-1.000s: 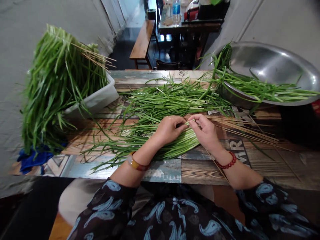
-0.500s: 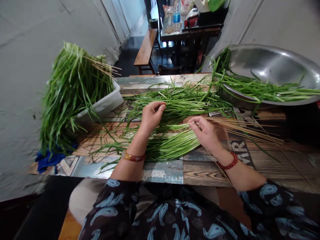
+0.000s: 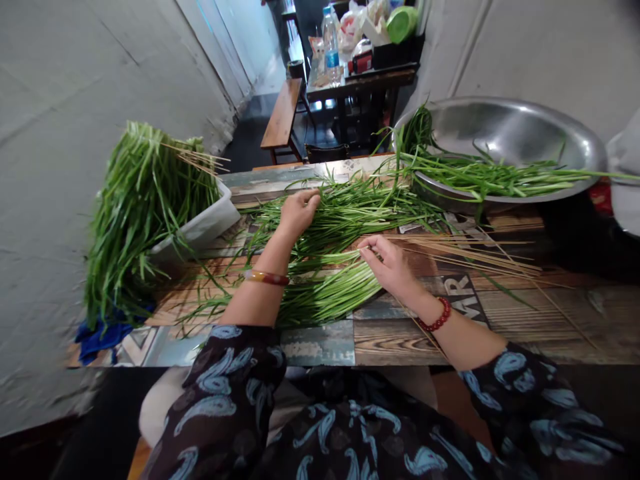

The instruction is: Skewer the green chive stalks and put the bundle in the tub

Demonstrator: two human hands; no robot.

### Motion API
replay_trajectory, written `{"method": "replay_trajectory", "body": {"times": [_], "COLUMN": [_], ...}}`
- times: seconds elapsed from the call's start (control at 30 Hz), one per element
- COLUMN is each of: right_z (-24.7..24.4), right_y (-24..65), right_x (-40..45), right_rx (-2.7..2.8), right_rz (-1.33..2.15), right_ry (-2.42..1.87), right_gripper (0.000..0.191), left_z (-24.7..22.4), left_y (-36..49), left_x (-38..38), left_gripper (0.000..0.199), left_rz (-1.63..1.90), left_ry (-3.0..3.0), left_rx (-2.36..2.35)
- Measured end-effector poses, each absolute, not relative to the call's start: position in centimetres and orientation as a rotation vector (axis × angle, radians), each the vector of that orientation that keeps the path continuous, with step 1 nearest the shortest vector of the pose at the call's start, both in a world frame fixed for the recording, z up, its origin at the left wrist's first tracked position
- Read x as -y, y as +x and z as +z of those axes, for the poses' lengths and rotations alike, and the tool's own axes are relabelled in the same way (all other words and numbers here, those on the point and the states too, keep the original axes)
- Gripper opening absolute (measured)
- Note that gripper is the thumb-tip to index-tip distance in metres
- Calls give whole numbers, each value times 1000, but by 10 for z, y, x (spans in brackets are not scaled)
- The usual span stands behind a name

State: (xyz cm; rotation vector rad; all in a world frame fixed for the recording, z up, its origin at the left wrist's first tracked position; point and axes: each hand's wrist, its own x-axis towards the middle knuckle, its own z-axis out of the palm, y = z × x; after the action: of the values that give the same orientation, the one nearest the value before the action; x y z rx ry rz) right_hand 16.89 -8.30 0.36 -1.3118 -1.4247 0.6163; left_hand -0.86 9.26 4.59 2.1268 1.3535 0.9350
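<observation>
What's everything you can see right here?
Tabletop: one, multicoloured, foreground
Near stalks: many, green, front middle
Far stalks: many, green, behind them
White tub: one, white, left
Heaped stalks: many, green, on the tub
Thin sticks: many, tan, right and in heap
Metal basin: one, silver, far right
Basin stalks: many, green, in it
Blue cloth: one, blue, left edge
Bench: one, brown, background
Back table: one, dark, background
Bottle: one, clear and blue, on it
Unclear items: several, mixed, on it
Bracelets: two, brown and red, wrists
Sleeves: two, dark with blue, front
Left hand: one, bare, over far stalks
Right hand: one, bare, at near stalks' ends
</observation>
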Motion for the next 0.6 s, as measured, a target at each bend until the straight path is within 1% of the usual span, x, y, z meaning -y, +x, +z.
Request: {"method": "replay_trajectory", "body": {"times": [0.13, 0.23, 0.3, 0.37, 0.43, 0.53, 0.6], "right_z": [4, 4, 4, 4, 4, 6, 8], "right_y": [168, 169, 169, 169, 169, 169, 169], "right_x": [83, 84, 84, 84, 85, 86, 87], "right_rx": [1423, 1419, 1418, 1421, 1425, 1427, 1429], "right_rz": [610, 600, 597, 595, 598, 595, 586], "right_ry": [-1291, -1293, -1293, -1290, -1290, -1297, -1299], "right_gripper": [20, 20, 19, 19, 18, 18, 17], "left_z": [78, 115, 133, 140, 135, 110, 89], "left_y": [-25, -39, -43, -41, -34, -19, -11], "left_x": [-100, -101, -94, -78, -56, -25, -11], "left_gripper": [20, 20, 23, 23, 23, 29, 24], "left_rz": [1577, 1834, 1916, 1893, 1756, 1321, 1088], "left_ry": [1849, 1852, 1935, 2037, 2135, 2276, 2330], "left_rx": [-1152, -1067, -1049, -1040, -1022, -1022, -1009]}}
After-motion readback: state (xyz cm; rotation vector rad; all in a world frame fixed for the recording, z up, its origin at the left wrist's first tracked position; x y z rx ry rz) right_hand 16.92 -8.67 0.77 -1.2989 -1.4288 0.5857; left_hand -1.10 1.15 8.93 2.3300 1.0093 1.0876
